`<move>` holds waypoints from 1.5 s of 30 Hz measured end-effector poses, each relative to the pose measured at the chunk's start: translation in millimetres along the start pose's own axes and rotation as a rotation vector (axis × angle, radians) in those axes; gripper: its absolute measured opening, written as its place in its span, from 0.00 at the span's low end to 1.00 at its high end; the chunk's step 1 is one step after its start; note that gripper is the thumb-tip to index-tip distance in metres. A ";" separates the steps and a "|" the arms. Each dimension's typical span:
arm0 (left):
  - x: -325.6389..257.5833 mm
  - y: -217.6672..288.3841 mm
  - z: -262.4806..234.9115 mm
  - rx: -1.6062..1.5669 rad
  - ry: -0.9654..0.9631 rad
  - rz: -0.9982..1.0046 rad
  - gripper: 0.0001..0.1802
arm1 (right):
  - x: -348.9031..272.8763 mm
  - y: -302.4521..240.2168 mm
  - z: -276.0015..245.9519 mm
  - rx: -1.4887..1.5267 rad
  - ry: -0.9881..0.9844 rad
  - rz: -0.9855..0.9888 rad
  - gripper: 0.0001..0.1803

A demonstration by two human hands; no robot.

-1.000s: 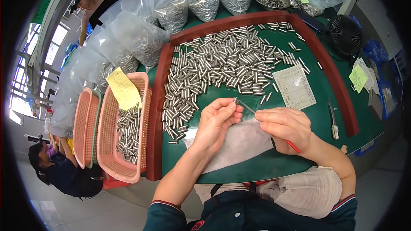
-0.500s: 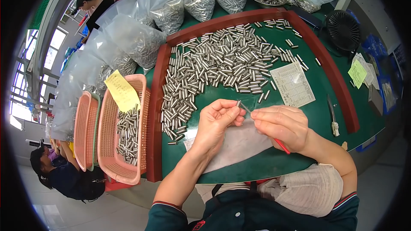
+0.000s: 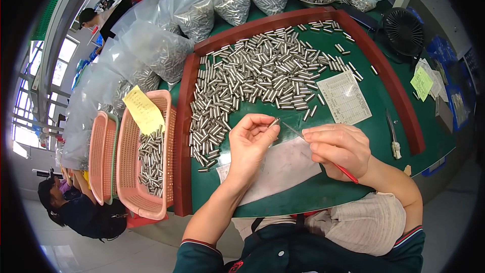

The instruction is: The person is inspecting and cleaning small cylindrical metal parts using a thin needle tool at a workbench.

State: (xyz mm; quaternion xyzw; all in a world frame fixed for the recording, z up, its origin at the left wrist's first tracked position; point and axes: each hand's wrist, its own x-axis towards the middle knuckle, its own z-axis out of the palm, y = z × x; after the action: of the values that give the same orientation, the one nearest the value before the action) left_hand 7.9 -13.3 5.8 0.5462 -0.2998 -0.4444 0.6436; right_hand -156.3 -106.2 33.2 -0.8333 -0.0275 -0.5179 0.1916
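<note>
Over a white cloth (image 3: 283,169), my left hand (image 3: 250,144) pinches a small metal cylinder (image 3: 275,122) between thumb and fingertips. My right hand (image 3: 341,149) is closed around a slim tool with a red handle (image 3: 347,174). Its thin metal shaft (image 3: 292,130) points at the cylinder, with its tip close beside it; whether they touch is too small to tell. Beyond both hands spreads a heap of loose metal cylinders (image 3: 268,68) on the green tabletop (image 3: 242,117).
Red-brown rails (image 3: 399,93) border the work area. To the left stand pink baskets (image 3: 128,172), one holding cylinders under a yellow note (image 3: 144,110). Filled plastic bags (image 3: 194,12) line the back. A printed sheet (image 3: 345,98), white-handled blade (image 3: 392,134) and black fan (image 3: 403,33) lie rightward.
My hands have moved apart: the left slightly leftward and up, the right to the right. The tool's shaft has drawn back from the cylinder in my left fingers.
</note>
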 end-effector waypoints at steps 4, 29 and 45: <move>-2.6 1.4 3.9 0.102 0.043 0.106 0.08 | -0.3 1.0 1.6 0.020 -0.010 -0.010 0.15; 2.6 4.1 -3.6 -0.262 -0.090 -0.181 0.08 | -1.0 2.0 7.1 -0.041 -0.104 -0.064 0.13; -0.2 3.4 -0.5 -0.177 -0.070 -0.131 0.05 | 1.2 -2.0 -3.5 -0.056 -0.060 -0.065 0.14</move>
State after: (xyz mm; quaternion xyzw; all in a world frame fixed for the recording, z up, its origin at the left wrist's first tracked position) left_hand 9.1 -12.8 9.1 0.4899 -0.2454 -0.5290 0.6481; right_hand -159.2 -105.7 36.2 -0.8521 -0.0461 -0.4992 0.1505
